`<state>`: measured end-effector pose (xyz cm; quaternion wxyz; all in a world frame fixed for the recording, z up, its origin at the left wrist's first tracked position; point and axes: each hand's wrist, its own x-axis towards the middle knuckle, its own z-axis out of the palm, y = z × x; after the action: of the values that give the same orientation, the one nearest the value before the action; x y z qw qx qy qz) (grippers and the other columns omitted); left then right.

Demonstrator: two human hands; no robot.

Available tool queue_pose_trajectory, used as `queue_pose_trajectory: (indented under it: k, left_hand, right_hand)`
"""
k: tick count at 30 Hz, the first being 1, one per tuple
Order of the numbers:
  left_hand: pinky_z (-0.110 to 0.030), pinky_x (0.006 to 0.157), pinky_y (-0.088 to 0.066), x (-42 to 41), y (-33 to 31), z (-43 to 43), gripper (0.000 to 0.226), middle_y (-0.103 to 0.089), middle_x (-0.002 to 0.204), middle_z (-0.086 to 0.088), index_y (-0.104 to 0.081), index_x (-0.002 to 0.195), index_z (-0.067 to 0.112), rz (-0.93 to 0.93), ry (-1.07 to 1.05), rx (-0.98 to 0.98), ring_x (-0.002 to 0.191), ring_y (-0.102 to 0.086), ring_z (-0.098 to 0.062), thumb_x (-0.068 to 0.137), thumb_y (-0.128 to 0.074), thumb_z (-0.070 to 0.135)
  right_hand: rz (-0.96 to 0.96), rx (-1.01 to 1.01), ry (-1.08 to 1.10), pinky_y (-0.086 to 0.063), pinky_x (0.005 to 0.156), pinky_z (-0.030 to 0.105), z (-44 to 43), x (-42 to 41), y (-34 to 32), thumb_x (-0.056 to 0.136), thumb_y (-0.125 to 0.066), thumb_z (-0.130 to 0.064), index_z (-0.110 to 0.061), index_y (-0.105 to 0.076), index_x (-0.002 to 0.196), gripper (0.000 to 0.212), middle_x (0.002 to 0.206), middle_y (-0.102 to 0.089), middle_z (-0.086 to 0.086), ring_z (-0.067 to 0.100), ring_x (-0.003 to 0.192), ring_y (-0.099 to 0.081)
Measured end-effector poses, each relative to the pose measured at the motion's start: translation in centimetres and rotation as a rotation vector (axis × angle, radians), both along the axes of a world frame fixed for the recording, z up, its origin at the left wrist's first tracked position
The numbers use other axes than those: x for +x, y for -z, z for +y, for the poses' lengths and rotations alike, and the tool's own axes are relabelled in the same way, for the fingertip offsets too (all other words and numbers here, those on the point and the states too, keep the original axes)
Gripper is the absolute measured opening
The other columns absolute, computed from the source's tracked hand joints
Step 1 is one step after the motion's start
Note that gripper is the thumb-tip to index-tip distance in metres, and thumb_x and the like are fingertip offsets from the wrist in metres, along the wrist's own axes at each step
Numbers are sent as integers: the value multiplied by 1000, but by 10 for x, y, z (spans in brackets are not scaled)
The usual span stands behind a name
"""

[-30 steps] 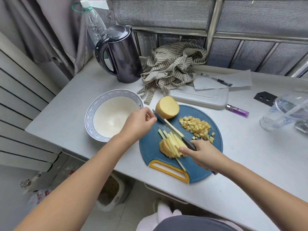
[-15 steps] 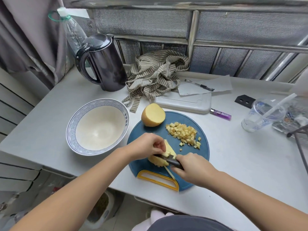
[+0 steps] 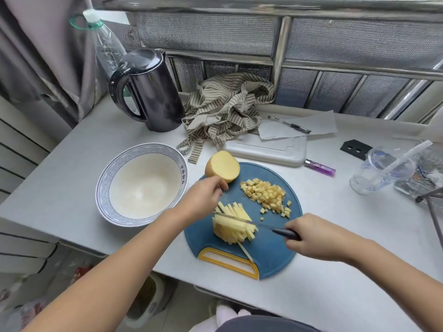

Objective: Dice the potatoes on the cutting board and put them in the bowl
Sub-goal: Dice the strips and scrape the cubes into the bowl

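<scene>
A round blue cutting board (image 3: 275, 250) with a yellow handle lies near the table's front edge. On it are a bundle of potato strips (image 3: 231, 230), a pile of diced potato (image 3: 266, 195) at the far right, and a potato half (image 3: 223, 166) at the far edge. My right hand (image 3: 318, 238) grips the dark handle of a knife (image 3: 239, 219), whose blade lies across the strips. My left hand (image 3: 203, 200) hovers with loosely curled fingers between the potato half and the strips' far ends. The blue-rimmed white bowl (image 3: 103, 188) stands left of the board, with nothing in it.
At the back stand a dark kettle (image 3: 148, 92), a plastic bottle (image 3: 105, 41) and a striped cloth (image 3: 227, 106). A white tray (image 3: 263, 149), paper with a pen (image 3: 290, 124), a purple lighter (image 3: 320, 167) and a plastic cup (image 3: 381, 171) lie behind and right of the board.
My left hand has let go of the strips and moved up toward the potato half. The knife now lies crosswise over the strips, and my right hand has shifted right.
</scene>
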<state>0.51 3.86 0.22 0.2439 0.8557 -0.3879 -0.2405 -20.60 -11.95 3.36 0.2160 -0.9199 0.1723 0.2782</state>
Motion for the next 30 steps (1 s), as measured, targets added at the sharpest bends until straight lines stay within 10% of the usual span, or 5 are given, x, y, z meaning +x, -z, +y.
queue_pose_trajectory:
  k: [5,14,19,30]
  left_hand:
    - [-22,71,-42,-5,3,26,7,-56,80,12,-61,96,17,-108,-75,-157,73,-52,-5,91,-58,15]
    - [-33,66,-41,-72,46,19,23,-54,102,-7,-68,109,16,-228,653,173,90,-57,-25,86,-64,16]
    - [-21,46,-31,-76,51,13,12,-54,69,-4,-70,70,13,-306,775,96,56,-57,-22,65,-81,12]
    - [-24,39,-43,-51,9,-5,21,-58,70,1,-70,77,16,-511,490,-237,54,-59,-21,82,-57,31]
  right_hand:
    - [67,-3,113,-30,53,28,-32,-13,-1,86,-53,-25,-19,-44,65,23,63,-48,-3,14,55,-40]
    - [-76,150,395,-34,54,30,-36,-13,14,90,-56,-23,-11,-50,70,23,61,-51,2,18,53,-43]
    - [-114,275,457,-29,46,24,-25,-16,24,90,-55,-20,-6,-46,73,24,63,-44,6,19,54,-37]
    - [-104,465,607,-24,38,18,-16,-26,31,91,-52,-18,-13,-43,76,18,61,-44,6,19,43,-36]
